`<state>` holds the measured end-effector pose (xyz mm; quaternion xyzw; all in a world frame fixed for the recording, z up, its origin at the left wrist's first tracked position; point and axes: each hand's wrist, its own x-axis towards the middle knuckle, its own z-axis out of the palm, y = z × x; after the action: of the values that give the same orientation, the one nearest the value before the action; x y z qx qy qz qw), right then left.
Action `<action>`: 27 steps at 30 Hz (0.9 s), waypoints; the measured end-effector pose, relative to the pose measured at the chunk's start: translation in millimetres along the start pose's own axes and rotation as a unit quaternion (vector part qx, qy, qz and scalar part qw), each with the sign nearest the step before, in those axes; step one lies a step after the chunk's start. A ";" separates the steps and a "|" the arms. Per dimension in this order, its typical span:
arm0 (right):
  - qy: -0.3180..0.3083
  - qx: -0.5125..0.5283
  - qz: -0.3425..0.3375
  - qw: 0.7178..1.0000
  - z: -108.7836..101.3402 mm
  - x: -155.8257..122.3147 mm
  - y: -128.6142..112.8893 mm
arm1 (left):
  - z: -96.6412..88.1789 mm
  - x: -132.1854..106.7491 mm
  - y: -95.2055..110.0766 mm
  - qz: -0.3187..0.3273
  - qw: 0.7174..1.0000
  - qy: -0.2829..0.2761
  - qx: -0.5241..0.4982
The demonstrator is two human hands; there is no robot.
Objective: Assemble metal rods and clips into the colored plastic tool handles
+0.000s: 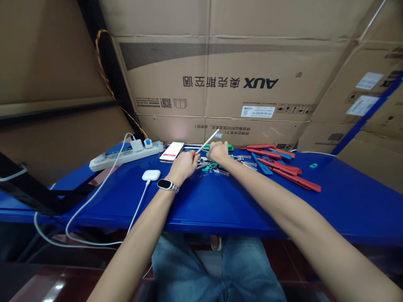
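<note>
My left hand [185, 165] is closed around the lower end of a long silver rod [208, 141]. A bit of orange shows at the rod's base by my fingers, and its far end points up and to the right. Just right of it, my right hand [218, 151] is curled over a pile of small tools; what its fingers hold, if anything, is hidden. Beneath and beside it lie small screwdrivers with clear handles [221, 172] and some green pieces [206, 168]. Behind my right hand a green handle [231, 147] sticks out.
Several red knife-like tools [285, 167] and blue ones [263, 166] lie to the right. A lit phone [172, 152], a white earphone case [151, 175] on a cable and a white power strip [126, 156] are at left. A cardboard wall [176, 54] rises behind the blue table [201, 209].
</note>
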<state>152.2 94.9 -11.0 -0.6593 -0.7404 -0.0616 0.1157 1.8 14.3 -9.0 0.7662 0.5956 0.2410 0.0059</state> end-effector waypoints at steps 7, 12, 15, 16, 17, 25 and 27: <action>-0.015 0.037 -0.006 0.999 7.3 6.7 5.5 | -1.0 -2.2 3.1 0.006 1.000 -0.001 0.012; 0.000 0.103 -0.021 0.994 11.0 11.1 10.6 | 0.0 -3.3 4.8 0.013 1.000 -0.008 0.011; 0.042 0.163 -0.006 0.986 10.0 4.9 20.4 | 0.6 -4.9 6.6 0.017 1.000 -0.016 0.020; 0.058 0.198 0.002 0.979 9.1 0.4 25.4 | 0.7 -5.7 7.8 0.022 0.999 -0.019 0.022; 0.072 0.243 0.009 0.967 7.9 -5.4 31.2 | 1.0 -6.6 9.3 0.029 0.999 -0.022 0.022; -0.009 0.652 0.034 0.757 -10.6 -83.1 70.8 | 8.1 -18.6 37.9 0.113 0.993 -0.035 0.015; -0.038 0.667 0.004 0.745 -13.6 -97.5 69.8 | 11.3 -21.4 45.3 0.135 0.990 -0.037 0.019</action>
<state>232.7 6.3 -26.8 -0.4188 -0.5944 0.4733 0.4974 43.6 -15.3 -13.4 0.8480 0.4906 0.1995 -0.0189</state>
